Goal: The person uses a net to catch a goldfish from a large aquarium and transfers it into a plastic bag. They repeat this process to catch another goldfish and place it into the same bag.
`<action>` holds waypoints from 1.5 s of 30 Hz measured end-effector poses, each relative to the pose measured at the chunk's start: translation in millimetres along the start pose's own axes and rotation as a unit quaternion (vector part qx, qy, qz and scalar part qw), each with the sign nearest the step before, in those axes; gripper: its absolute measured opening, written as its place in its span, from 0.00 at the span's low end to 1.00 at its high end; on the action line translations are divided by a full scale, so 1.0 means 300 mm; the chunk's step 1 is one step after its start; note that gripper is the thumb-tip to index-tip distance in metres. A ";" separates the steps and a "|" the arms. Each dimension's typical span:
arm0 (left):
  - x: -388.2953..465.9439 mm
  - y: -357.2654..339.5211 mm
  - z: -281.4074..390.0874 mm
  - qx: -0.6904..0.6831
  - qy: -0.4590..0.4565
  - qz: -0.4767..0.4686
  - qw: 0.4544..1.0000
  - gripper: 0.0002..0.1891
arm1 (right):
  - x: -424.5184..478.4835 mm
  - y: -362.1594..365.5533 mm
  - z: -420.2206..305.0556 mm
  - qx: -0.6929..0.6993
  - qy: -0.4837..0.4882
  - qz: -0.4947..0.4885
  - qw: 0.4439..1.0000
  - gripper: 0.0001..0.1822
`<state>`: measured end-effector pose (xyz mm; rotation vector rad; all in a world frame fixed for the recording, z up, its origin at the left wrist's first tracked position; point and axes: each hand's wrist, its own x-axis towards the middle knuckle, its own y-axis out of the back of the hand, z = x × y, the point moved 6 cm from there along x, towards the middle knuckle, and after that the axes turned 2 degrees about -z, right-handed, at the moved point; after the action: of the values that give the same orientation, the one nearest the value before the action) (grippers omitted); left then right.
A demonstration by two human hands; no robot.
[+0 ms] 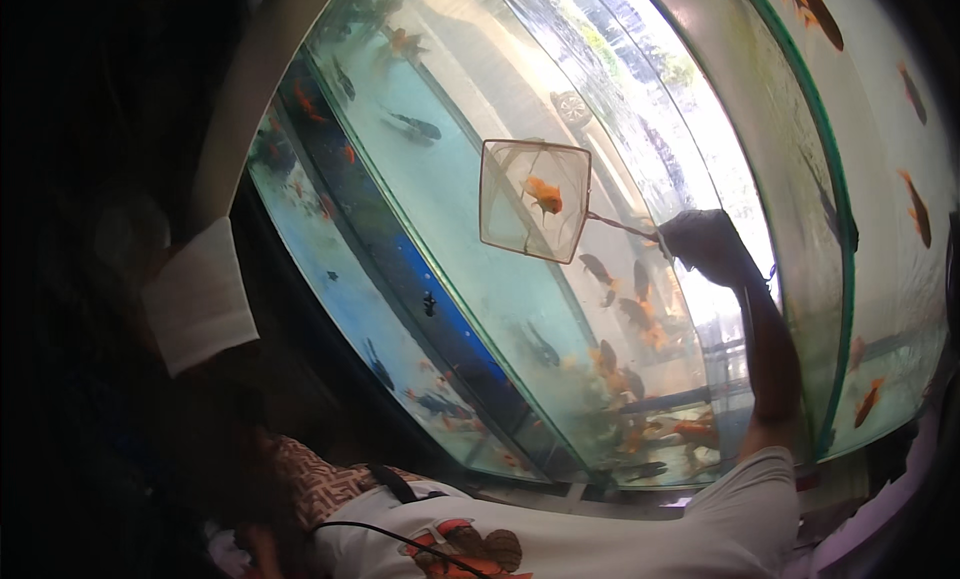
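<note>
My right hand (701,245) grips the thin handle of a fish net (487,181). The net's square frame has pale, see-through mesh. An orange goldfish (544,195) shows within that frame and seems to lie in the mesh. Behind it stretches a glass aquarium (420,177) with light green water. Several orange and dark fish (641,312) crowd near the net's handle and further down. A dark fish (412,125) swims apart from them. My arm reaches up from the sleeve of my printed white T-shirt (622,541). My left hand is out of view.
A second tank (465,301) with blue backing and small fish adjoins along the lower left. On the right, another tank (892,279) with a green edge holds orange fish. A white piece (199,301) stands in shadow at left. A car wheel (571,107) shows through the glass.
</note>
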<state>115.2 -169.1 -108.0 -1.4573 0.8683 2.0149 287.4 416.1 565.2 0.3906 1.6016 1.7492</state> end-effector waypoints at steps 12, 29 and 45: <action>0.406 0.118 -0.167 0.073 -0.098 -0.007 0.992 0.13 | 0.049 0.007 0.065 0.089 -0.005 0.028 0.996 0.07; 0.216 0.067 -0.034 0.006 -0.025 -0.059 0.998 0.04 | 0.049 0.023 0.039 0.014 -0.020 0.044 0.999 0.09; 0.142 0.246 0.054 0.003 -0.036 -0.049 0.998 0.07 | -0.002 0.014 0.074 0.013 -0.014 -0.026 0.999 0.18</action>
<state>39.4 -205.2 -130.0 -1.3870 0.7578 1.9770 301.1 432.2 573.3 0.3807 1.6022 1.6775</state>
